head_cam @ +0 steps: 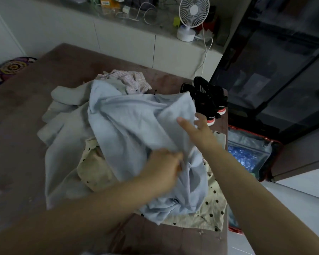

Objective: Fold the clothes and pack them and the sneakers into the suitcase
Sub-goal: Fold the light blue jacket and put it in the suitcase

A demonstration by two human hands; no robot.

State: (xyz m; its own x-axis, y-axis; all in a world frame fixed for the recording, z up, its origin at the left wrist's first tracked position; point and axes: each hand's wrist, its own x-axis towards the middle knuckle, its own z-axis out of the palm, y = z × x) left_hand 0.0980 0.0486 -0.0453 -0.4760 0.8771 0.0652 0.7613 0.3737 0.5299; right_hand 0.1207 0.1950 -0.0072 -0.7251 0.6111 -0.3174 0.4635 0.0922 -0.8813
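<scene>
Plainly, the folding had barely begun. The left hand (162, 168) was clenched on a bunch of the pale blue garment (129, 126), fingers curled into the cloth near its middle. The right hand (198, 127) was released, its fingers straight and splayed and its thumb lying against the garment's far edge, gripping nothing that showed.

The blue garment lay heaped on the bed (26, 126), spreading away from both hands and draped over a cream polka-dot garment (210, 208) that showed beneath and on the near side of them. Beyond the left hand sat a grey garment (66, 100) and a crumpled checked shirt (131, 80). The black sneakers (208, 100) stood just beyond the right hand's fingertips, at the bed's edge. The suitcase (273, 142) lay open on the floor, to the right of the right hand and below the bed.

The risks looked ordinary ones. A grip on the middle of the cloth, not on a seam or corner, would likely leave the garment twisted when lifted, so that it folded crooked. Lifting it could also drag the polka-dot garment along, since the two overlapped. A wide sweep of the right hand might knock the sneakers off the edge, and loose cloth could slide after them.
</scene>
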